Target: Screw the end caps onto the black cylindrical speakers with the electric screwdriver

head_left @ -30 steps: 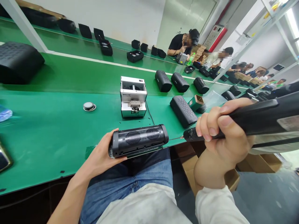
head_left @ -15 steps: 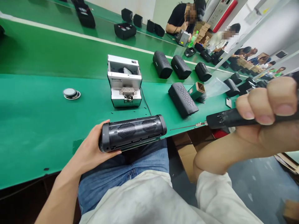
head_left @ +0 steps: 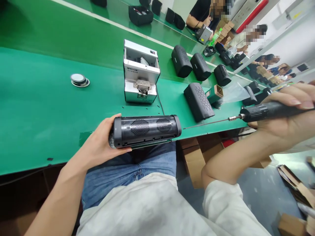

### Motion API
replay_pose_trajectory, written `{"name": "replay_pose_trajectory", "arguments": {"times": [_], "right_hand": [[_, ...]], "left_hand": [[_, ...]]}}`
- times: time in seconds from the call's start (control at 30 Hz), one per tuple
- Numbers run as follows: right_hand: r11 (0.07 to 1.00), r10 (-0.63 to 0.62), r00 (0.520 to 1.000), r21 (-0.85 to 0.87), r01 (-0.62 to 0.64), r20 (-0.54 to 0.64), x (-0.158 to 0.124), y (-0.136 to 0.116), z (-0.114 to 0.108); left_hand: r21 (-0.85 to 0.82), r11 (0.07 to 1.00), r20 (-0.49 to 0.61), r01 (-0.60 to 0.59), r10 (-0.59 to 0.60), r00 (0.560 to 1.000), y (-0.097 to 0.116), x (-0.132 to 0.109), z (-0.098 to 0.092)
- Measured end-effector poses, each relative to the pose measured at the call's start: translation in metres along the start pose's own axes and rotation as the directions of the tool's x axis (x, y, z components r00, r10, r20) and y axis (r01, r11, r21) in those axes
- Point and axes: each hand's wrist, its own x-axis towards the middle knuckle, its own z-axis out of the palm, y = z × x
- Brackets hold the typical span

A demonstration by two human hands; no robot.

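My left hand (head_left: 102,141) grips the left end of a black speaker housing (head_left: 150,130) with two round perforated grilles, held at the table's front edge. My right hand (head_left: 287,114) is wrapped round a black electric screwdriver (head_left: 261,112) on the right. Its long thin bit points left, the tip close to the housing's right end; whether the two touch I cannot tell. Behind the housing stands a silver screw feeder (head_left: 141,73) with a metal pick-up part at its front.
A black speaker cover (head_left: 199,101) lies right of the feeder, beside a green box (head_left: 215,93). More black covers (head_left: 181,61) stand farther back. Round discs (head_left: 79,79) lie at left. Cardboard boxes (head_left: 194,160) are under the table. Several people sit along the far right.
My view has shifted, so the table things appear higher and farther right. The screwdriver has moved right in view, its bit now sloping more, while the housing sits more level.
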Motion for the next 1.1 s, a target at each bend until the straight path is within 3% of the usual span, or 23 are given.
{"name": "replay_pose_trajectory", "arguments": {"times": [0.13,0.33,0.53,0.7,1.1], "right_hand": [[0.999,0.040,0.998,0.039,-0.038,-0.043,-0.014,0.008,0.031],[0.967,-0.121,0.979,0.201,0.153,-0.163,-0.024,-0.009,0.010],[0.928,-0.290,0.945,0.196,0.317,-0.154,-0.023,0.008,0.004],[0.934,-0.316,0.934,0.121,0.337,-0.165,-0.021,0.019,0.005],[0.916,-0.343,0.936,0.195,0.352,-0.079,-0.022,0.025,0.008]], "left_hand": [[-0.006,1.000,-0.023,-0.028,0.028,0.999,-0.003,0.001,0.002],[0.013,1.000,-0.008,-0.019,0.019,1.000,0.000,0.000,0.000],[0.008,1.000,0.003,0.018,-0.018,1.000,0.001,0.001,-0.001],[0.007,1.000,0.005,0.017,-0.017,1.000,0.003,0.001,-0.002],[0.016,0.999,0.002,0.045,-0.045,0.999,-0.002,0.000,0.000]]}}
